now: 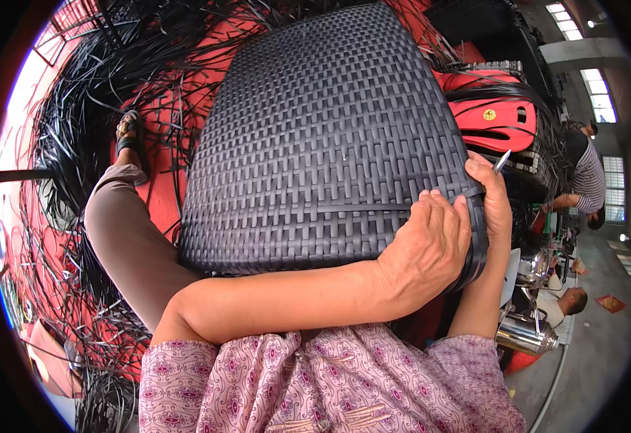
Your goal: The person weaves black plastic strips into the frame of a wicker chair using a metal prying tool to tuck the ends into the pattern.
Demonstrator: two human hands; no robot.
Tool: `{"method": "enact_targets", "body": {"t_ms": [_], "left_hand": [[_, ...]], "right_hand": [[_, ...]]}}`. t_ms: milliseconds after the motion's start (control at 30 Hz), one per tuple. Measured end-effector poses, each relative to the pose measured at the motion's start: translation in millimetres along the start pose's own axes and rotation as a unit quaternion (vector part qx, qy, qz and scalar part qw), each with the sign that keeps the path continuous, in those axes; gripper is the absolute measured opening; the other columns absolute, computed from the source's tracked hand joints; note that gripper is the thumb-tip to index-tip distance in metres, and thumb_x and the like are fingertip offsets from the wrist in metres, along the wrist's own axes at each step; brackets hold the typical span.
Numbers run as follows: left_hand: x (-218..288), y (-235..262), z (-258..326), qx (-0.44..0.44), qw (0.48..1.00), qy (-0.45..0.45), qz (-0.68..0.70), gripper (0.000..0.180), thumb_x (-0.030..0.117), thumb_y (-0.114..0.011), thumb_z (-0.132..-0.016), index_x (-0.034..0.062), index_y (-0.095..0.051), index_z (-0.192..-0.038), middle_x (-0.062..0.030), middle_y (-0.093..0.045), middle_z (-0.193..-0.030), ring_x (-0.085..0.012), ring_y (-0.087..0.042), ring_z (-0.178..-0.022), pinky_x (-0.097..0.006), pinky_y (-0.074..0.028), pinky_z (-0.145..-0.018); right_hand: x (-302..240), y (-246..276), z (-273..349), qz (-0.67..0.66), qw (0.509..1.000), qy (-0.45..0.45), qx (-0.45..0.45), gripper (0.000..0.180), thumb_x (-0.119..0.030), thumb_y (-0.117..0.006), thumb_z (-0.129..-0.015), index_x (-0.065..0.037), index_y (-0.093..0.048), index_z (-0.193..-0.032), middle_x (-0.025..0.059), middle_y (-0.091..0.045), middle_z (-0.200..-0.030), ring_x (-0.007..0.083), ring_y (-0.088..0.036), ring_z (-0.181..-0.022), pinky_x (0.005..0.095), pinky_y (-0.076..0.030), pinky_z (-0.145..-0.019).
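Weaving fills most of the view: a big dark woven panel (323, 137) made of flat black plastic strips leans over the person's lap, its top end far away and its bottom end close to the body. The left hand (431, 249) comes across the body and rests on the lower right corner of the panel. Its fingers are bent and pinch a loose black strip (373, 208) that runs flat across the weave. The right hand (492, 198) is just beside it, curled round the right edge of the panel. It grips the edge, and a thin shiny metal tool (501, 160) sticks up above its fingers. The two hands almost touch.

The person wears a pink patterned shirt (330, 382). One leg in brown trousers (124, 238) stretches out to the left, and the foot wears a sandal (129, 133). Lots of loose black strips (77, 130) lie in a mess on the red floor (164, 195) all around. A red plastic thing (492, 119) sits behind the panel on the right. Far to the right, another person in a striped shirt (589, 177) bends over, well apart from the panel.
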State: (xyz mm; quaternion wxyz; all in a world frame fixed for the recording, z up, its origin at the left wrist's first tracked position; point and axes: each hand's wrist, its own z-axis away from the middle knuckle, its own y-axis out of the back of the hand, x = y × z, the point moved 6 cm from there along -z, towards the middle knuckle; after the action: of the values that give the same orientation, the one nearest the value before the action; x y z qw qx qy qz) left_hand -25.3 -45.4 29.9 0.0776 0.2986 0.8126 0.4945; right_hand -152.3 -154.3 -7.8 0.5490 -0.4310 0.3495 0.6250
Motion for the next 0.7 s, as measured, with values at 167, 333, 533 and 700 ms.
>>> {"method": "enact_targets", "body": {"t_ms": [167,333,533,700], "left_hand": [[13,-15,-29,0.094,0.986,0.057,0.125,0.059,0.024,-0.058,-0.086,-0.0089,-0.050,-0.133,-0.0332,-0.057,-0.123,-0.0396,-0.060,-0.112,-0.043,-0.049,-0.090],[1,-16,-14,0.050,0.945,0.080,0.312,0.078,0.040,-0.073,-0.077,-0.0043,-0.048,-0.136,-0.0333,-0.049,-0.133,-0.0435,-0.050,-0.122,-0.050,-0.041,-0.099],[-72,5,-2,0.092,0.866,0.091,0.482,0.050,0.013,-0.068,-0.084,0.0031,-0.055,-0.132,-0.0201,-0.046,-0.141,-0.0377,-0.046,-0.130,-0.046,-0.039,-0.105],[-110,44,-23,0.158,0.814,0.087,0.552,0.045,0.020,-0.063,-0.089,-0.0002,-0.057,-0.130,-0.0179,-0.058,-0.129,-0.0316,-0.053,-0.126,-0.040,-0.041,-0.105]], "right_hand": [[-61,25,11,0.094,0.992,0.012,0.086,0.036,-0.025,-0.063,-0.087,0.003,-0.064,-0.110,0.0092,-0.071,-0.098,0.0157,-0.068,-0.081,0.0272,-0.054,-0.077],[-68,36,5,0.371,0.928,0.043,0.015,0.041,-0.039,-0.059,-0.094,0.000,-0.068,-0.101,0.0027,-0.065,-0.089,0.0090,-0.058,-0.079,0.0238,-0.046,-0.064],[-159,24,28,0.528,0.778,0.254,0.228,0.047,-0.044,-0.057,-0.098,-0.002,-0.067,-0.117,0.0042,-0.067,-0.091,0.0059,-0.047,-0.055,0.0217,-0.038,-0.052],[-209,-31,64,0.070,0.964,0.182,-0.178,0.061,-0.043,-0.039,-0.105,0.005,-0.046,-0.141,0.0188,-0.062,-0.113,0.0060,-0.047,-0.056,0.0213,-0.040,-0.046]]}}
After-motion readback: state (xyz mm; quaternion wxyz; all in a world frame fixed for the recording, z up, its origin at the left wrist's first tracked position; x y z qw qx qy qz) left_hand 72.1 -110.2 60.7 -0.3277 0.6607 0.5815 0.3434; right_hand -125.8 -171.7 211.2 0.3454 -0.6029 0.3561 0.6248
